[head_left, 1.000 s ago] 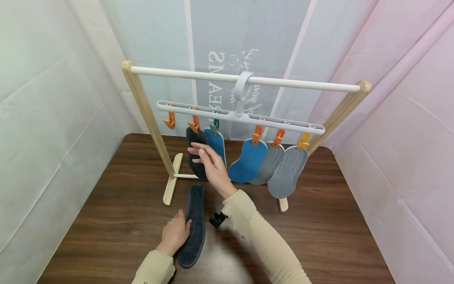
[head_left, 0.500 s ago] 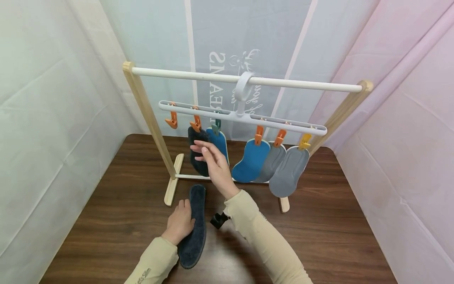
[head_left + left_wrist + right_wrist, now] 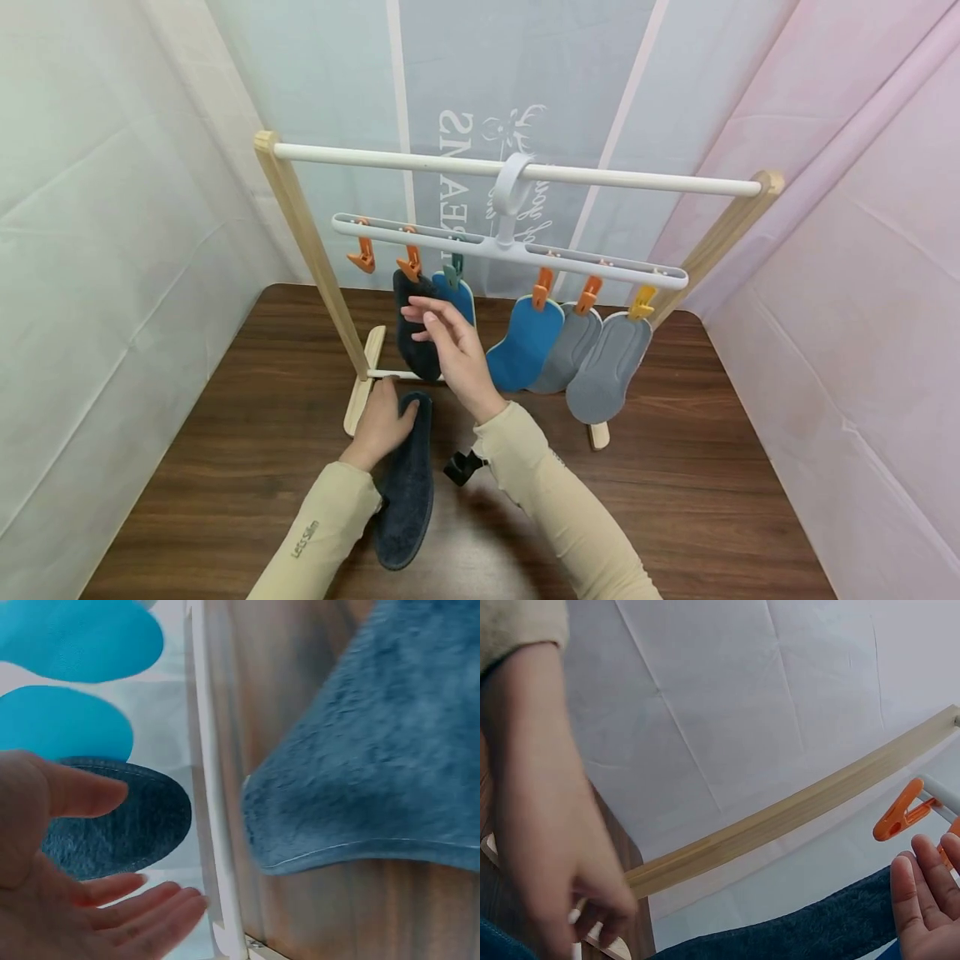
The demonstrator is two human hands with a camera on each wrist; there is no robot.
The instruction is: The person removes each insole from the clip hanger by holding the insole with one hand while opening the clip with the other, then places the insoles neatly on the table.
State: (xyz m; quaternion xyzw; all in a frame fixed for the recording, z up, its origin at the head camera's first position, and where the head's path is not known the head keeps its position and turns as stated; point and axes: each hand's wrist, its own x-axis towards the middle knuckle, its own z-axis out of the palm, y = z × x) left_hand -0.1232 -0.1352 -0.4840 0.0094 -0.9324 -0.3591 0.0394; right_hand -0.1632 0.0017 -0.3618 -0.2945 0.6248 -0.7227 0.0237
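A dark fuzzy insole (image 3: 408, 508) lies on the wooden table. My left hand (image 3: 381, 425) is over its far left edge, thumb apart from the fingers; in the left wrist view that hand (image 3: 37, 855) holds nothing. My right hand (image 3: 463, 354) has its fingers extended in front of another dark insole (image 3: 411, 337), which hangs from an orange clip (image 3: 410, 265). Whether the fingers touch it is hard to tell. In the right wrist view, the right hand (image 3: 930, 915) is beside the hanging insole, with an unloaded orange clip (image 3: 901, 814) above.
A white hanger bar (image 3: 506, 247) hooks over the rod (image 3: 622, 177) of a wooden rack. Blue insoles (image 3: 527, 337) and grey insoles (image 3: 607, 367) hang from other clips. Left of them an orange clip (image 3: 363, 257) holds nothing. The rack's foot (image 3: 358, 408) stands near my left hand.
My left hand has left its place along the middle of the table insole and moved forward to its far end. The right hand stays nearly where it was before the hanging insole.
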